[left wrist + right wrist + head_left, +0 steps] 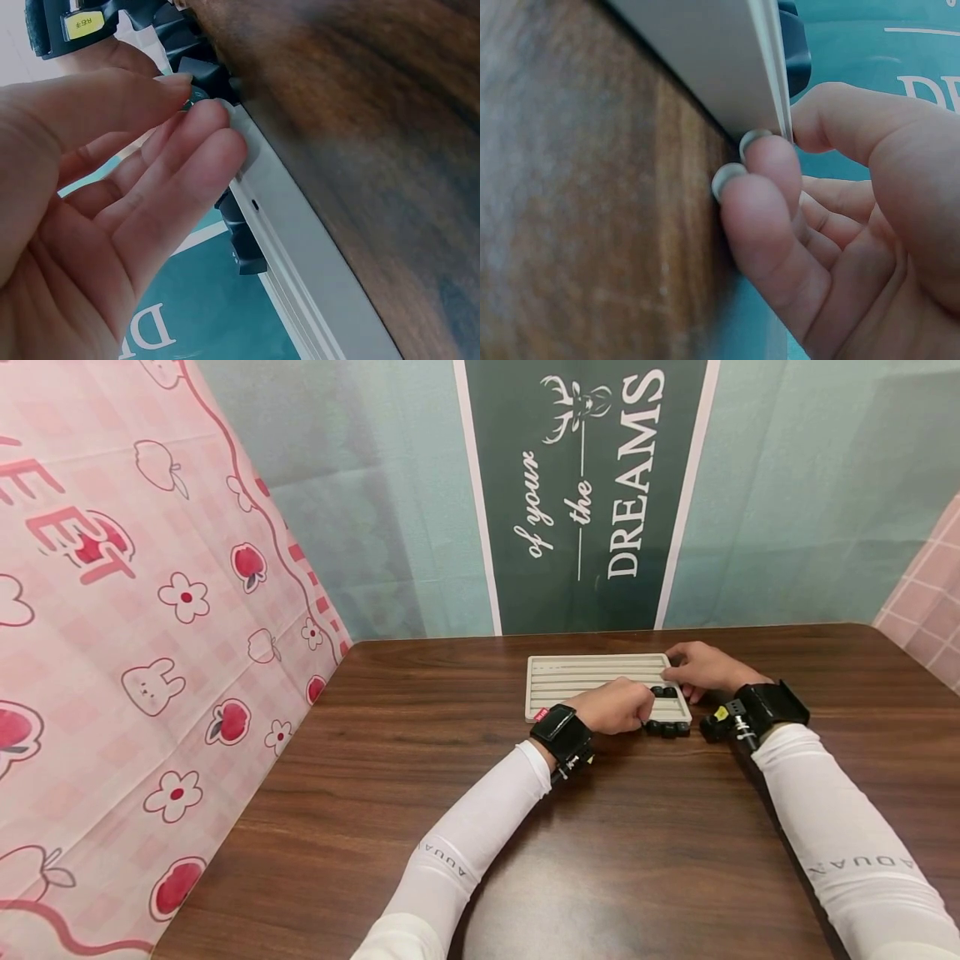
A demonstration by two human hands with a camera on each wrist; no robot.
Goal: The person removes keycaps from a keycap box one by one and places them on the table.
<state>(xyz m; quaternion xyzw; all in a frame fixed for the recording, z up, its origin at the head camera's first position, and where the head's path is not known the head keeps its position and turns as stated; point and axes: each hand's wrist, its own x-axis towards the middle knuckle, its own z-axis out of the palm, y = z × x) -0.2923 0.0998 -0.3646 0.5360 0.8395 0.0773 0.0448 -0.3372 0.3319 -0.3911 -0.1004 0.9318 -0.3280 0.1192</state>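
Observation:
A cream ridged tray [558, 682] lies on the table, its grooves running lengthwise. Several small black blocks, shaped like keycaps [664, 692], sit in it at the right end. My left hand [618, 705] is over the tray's front edge; in the left wrist view its thumb and fingertips pinch a black keycap [198, 95], mostly hidden. More black keycaps [667, 729] stand in a row just in front of the tray. At the tray's right end, my right hand [705, 670] grips the side wall [727, 67] between thumb and fingers.
The brown wooden table [390, 760] reaches back to a blue-green cloth [390, 502] with a dark lettered panel. A pink patterned cloth [195, 693] hangs along the left side. Black camera bands [772, 706] sit on both wrists.

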